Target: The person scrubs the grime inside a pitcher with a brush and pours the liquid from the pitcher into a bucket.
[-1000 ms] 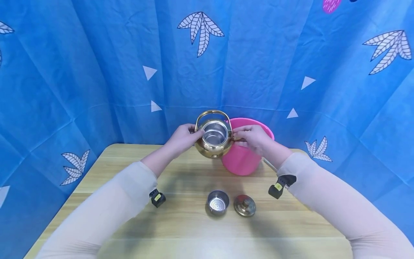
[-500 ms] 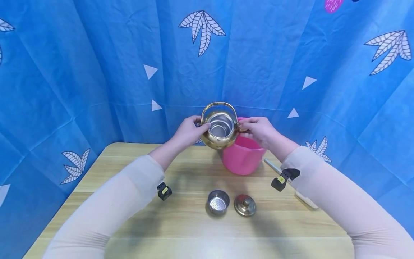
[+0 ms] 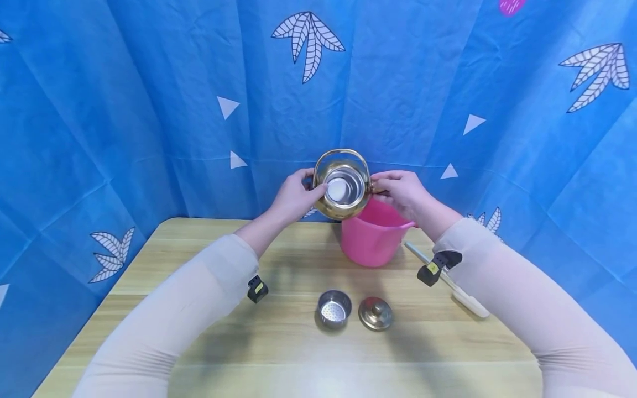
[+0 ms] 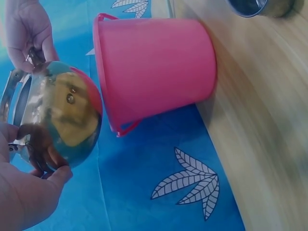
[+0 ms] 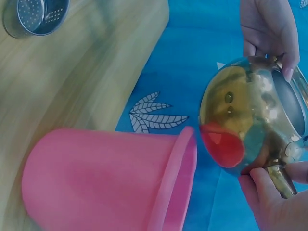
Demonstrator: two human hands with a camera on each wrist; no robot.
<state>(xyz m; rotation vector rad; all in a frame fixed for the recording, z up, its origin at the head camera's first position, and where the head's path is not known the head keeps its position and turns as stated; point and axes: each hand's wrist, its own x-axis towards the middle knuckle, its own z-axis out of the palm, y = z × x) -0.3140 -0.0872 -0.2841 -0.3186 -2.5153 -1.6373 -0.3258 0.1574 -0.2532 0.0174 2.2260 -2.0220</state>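
Note:
A lidless gold teapot (image 3: 343, 211) is held up in the air above the back of the table, its steel-lined opening tipped towards me in the head view. My left hand (image 3: 295, 194) grips its left side, thumb at the rim and fingers against the body. On the other side, my right hand (image 3: 402, 190) pinches the short spout (image 5: 280, 182). The arched handle (image 3: 340, 152) stands up behind the opening. Just below and to the right is a pink bucket (image 3: 373, 243), apart from the teapot in both wrist views.
Nearer on the wooden table (image 3: 278, 342) stand a perforated steel strainer cup (image 3: 334, 309) and, beside it, the brassy lid (image 3: 375, 314). A long-handled object with a white end (image 3: 470, 304) lies partly under my right forearm. A blue curtain (image 3: 199, 83) hangs behind the table.
Both hands have raised the teapot and shifted it slightly right, lifting it off the bucket's side. More of the bucket and of the long-handled object shows. A bright patch now appears inside the teapot.

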